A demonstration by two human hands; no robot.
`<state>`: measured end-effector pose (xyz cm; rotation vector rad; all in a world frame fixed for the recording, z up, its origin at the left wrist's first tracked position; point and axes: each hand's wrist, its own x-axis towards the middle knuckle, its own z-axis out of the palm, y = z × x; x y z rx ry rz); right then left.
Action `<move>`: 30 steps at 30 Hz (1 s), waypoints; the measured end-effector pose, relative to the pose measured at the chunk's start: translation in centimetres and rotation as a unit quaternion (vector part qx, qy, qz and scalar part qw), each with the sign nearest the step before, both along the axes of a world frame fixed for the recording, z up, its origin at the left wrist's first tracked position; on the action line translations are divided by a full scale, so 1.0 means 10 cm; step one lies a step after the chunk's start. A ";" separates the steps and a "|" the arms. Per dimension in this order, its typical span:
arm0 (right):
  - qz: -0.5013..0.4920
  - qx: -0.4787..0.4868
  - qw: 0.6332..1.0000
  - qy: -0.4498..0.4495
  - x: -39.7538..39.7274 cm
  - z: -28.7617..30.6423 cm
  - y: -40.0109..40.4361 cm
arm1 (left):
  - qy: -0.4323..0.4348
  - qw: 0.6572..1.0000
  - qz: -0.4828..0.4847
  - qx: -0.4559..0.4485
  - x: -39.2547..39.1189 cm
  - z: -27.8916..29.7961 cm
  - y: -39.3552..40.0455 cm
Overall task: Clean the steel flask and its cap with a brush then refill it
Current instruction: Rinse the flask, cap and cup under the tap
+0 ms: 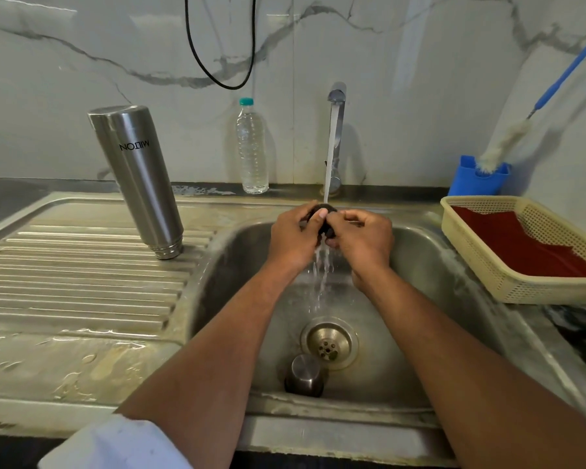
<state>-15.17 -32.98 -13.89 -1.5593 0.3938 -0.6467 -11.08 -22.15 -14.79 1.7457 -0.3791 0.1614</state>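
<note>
The steel flask stands upside down, mouth down, on the ribbed drainboard left of the basin. Over the sink, my left hand and my right hand together hold a small dark inner cap under the stream running from the tap. Water spills off the cap between my hands. A steel outer cap lies on the basin floor near the drain. The long blue-handled bottle brush stands in a blue holder at the back right.
A clear plastic water bottle with a teal lid stands against the wall behind the sink. A cream plastic basket with a red cloth sits right of the basin. A black cable hangs on the marble wall.
</note>
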 end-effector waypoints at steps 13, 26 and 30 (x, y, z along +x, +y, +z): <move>0.071 -0.002 0.997 -0.016 0.03 -0.10 -0.17 | 0.054 0.995 0.053 -0.070 0.02 -0.01 0.02; 0.084 0.151 0.984 -0.051 0.09 -0.11 -0.13 | 0.116 0.979 0.001 -0.165 0.09 0.00 0.03; 0.089 0.163 0.982 -0.023 0.11 -0.13 -0.13 | 0.111 0.978 0.057 -0.165 0.08 0.00 0.05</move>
